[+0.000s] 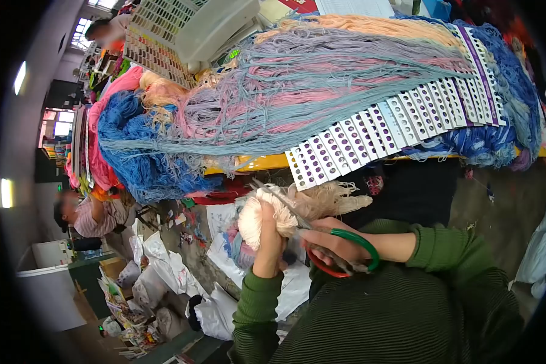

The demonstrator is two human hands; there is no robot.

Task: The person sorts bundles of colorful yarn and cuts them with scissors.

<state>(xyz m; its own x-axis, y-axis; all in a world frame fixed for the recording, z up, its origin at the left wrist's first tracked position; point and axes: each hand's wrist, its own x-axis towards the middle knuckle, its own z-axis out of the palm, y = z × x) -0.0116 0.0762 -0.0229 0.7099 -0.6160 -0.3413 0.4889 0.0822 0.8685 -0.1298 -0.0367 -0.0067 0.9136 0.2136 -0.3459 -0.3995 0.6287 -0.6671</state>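
My left hand (269, 238) is closed round a bundle of cream yarn (256, 219), its cut-looking fluffy end facing up. A paler tail of peach yarn (333, 200) hangs off to the right, behind my hands. In my right hand (340, 241) is a pair of scissors (373, 250) with one green and one red handle loop. Their blades point up and left across the cream bundle; whether they are parted there is hard to make out. Just beyond my hands, a row of white shade cards (346, 145) with purple samples lies along the table's front edge.
Long skeins of lilac, pink and teal yarn (273, 91) cover the table, with blue yarn (127, 139) heaped at its left end. A colour sample board (158, 42) and a translucent plastic bin (215, 27) stand behind. White sacks (170, 273) lie on the floor. Other people are at left.
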